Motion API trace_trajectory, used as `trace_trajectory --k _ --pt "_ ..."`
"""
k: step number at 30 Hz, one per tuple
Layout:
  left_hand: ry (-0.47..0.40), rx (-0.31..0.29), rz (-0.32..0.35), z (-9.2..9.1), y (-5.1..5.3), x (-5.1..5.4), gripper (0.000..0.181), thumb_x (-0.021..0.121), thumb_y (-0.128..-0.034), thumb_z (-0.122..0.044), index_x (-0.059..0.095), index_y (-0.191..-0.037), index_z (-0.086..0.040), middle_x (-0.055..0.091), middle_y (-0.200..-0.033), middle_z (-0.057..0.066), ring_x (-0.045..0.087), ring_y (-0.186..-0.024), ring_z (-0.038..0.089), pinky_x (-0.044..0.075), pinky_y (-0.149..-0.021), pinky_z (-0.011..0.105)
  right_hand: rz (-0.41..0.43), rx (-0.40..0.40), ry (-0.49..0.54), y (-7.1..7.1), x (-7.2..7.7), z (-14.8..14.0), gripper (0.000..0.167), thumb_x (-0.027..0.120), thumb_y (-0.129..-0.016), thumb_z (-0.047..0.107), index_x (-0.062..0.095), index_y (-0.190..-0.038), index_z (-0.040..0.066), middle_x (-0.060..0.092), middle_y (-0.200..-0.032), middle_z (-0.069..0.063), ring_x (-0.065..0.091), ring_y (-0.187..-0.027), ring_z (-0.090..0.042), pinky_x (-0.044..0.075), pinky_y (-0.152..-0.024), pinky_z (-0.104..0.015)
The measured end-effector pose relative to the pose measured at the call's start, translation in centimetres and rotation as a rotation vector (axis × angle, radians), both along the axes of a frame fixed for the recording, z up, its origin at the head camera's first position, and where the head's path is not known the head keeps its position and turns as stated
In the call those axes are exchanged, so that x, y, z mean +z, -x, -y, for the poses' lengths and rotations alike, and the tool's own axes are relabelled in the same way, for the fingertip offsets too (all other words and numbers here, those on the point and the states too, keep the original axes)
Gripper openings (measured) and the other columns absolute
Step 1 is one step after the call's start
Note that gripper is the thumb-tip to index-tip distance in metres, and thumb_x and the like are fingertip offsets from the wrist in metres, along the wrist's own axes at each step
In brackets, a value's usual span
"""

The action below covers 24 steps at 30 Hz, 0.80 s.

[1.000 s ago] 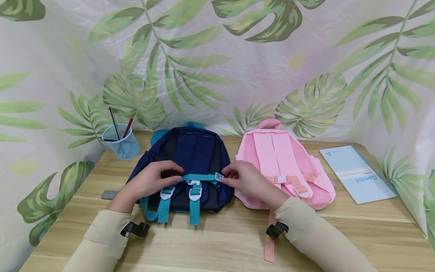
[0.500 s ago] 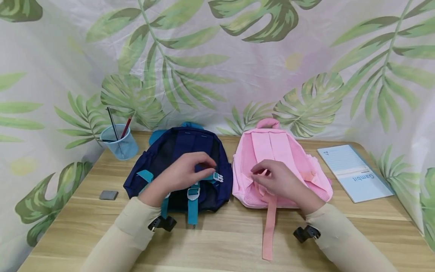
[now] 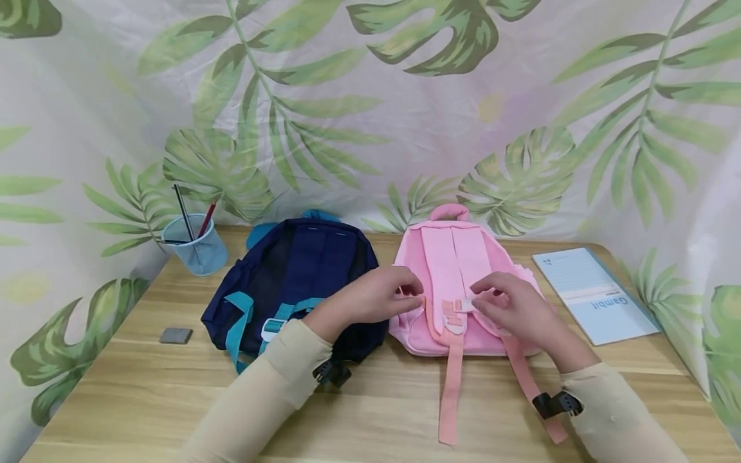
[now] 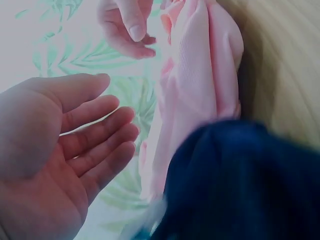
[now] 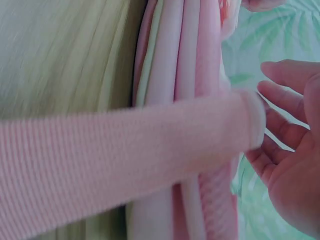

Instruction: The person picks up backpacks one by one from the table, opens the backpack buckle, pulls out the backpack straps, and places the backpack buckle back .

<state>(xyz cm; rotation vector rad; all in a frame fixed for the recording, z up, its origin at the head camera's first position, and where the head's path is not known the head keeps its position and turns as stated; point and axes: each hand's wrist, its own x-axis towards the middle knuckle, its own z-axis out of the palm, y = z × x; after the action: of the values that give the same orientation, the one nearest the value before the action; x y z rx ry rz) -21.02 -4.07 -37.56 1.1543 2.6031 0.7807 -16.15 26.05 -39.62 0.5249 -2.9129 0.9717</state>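
Observation:
A pink backpack [image 3: 440, 251] lies with its straps up, a white buckle [image 3: 465, 305] on the orange-pink chest strap across its middle. My left hand [image 3: 384, 296] is over the bag's left edge, its fingers loosely bent with nothing between them, as the left wrist view also shows. Close by the buckle is my right hand [image 3: 512, 305], fingers relaxed. In the right wrist view an orange-pink webbing strap [image 5: 150, 145] passes in front of its fingertips; whether they touch it is unclear. To the left lies a navy backpack [image 3: 318, 257], partly hidden by my left arm.
A light blue pen cup [image 3: 199, 254] holding pencils stands at the back left of the wooden table [image 3: 370, 418]. A grey eraser-like block [image 3: 175, 335] lies before it. On the right is a blue notebook [image 3: 596, 296]. A leaf-print cloth [image 3: 324, 141] hangs behind.
My left hand has left the navy backpack's teal strap and crossed right to the pink backpack. My right hand also moved right. The teal chest buckle came unfastened; the pink straps have shifted.

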Motion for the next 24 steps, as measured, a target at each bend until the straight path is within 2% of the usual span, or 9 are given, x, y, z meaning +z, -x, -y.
trace_trajectory --k 5,9,12,18,24 --pt "0.021 0.003 0.03 -2.7 0.7 -0.6 0.021 0.071 -0.1059 -0.023 0.076 -0.119 -0.007 0.074 -0.11 0.005 0.065 -0.098 0.017 0.057 -0.095 0.033 -0.006 0.041 0.017 0.4 -0.7 -0.9 0.028 0.079 -0.099 0.013 0.074 -0.125 0.005 0.074 -0.124 -0.014 0.067 -0.113 -0.032 0.055 -0.101 -0.059" --pt "0.071 -0.001 0.022 -4.8 1.2 -1.4 0.025 0.072 -0.1049 -0.025 0.076 -0.121 -0.007 0.073 -0.11 0.005 0.064 -0.096 0.016 0.056 -0.092 0.03 -0.043 0.096 0.022 0.7 -1.5 -1.0 0.027 0.081 -0.096 0.008 0.076 -0.121 0.003 0.074 -0.117 -0.011 0.065 -0.106 -0.026 0.056 -0.095 -0.046" --pt "0.112 0.008 0.01 -6.0 1.5 -1.9 0.026 0.073 -0.104 -0.028 0.076 -0.121 -0.009 0.072 -0.11 0.004 0.063 -0.095 0.015 0.055 -0.092 0.029 -0.046 0.093 -0.001 0.8 -1.9 -1.0 0.025 0.082 -0.094 0.008 0.077 -0.119 0.006 0.073 -0.115 -0.008 0.06 -0.105 -0.023 0.052 -0.092 -0.04" --pt "0.157 0.053 0.028 -7.5 1.8 -2.4 0.028 0.078 -0.1006 -0.032 0.078 -0.121 -0.012 0.068 -0.106 -0.001 0.06 -0.092 0.014 0.052 -0.089 0.027 -0.019 0.07 -0.057 1.0 -2.4 -0.6 0.02 0.079 -0.096 0.008 0.078 -0.116 0.009 0.072 -0.108 -0.002 0.054 -0.105 -0.023 0.046 -0.091 -0.038" --pt "0.182 0.043 0.004 -8.4 1.9 -2.7 0.022 0.081 -0.0991 -0.033 0.079 -0.113 -0.015 0.065 -0.101 -0.002 0.057 -0.09 0.012 0.046 -0.08 0.024 -0.011 0.081 -0.076 1.1 -2.5 -0.6 0.017 0.076 -0.098 0.007 0.075 -0.115 0.008 0.068 -0.103 0.0 0.052 -0.099 -0.019 0.047 -0.085 -0.031"
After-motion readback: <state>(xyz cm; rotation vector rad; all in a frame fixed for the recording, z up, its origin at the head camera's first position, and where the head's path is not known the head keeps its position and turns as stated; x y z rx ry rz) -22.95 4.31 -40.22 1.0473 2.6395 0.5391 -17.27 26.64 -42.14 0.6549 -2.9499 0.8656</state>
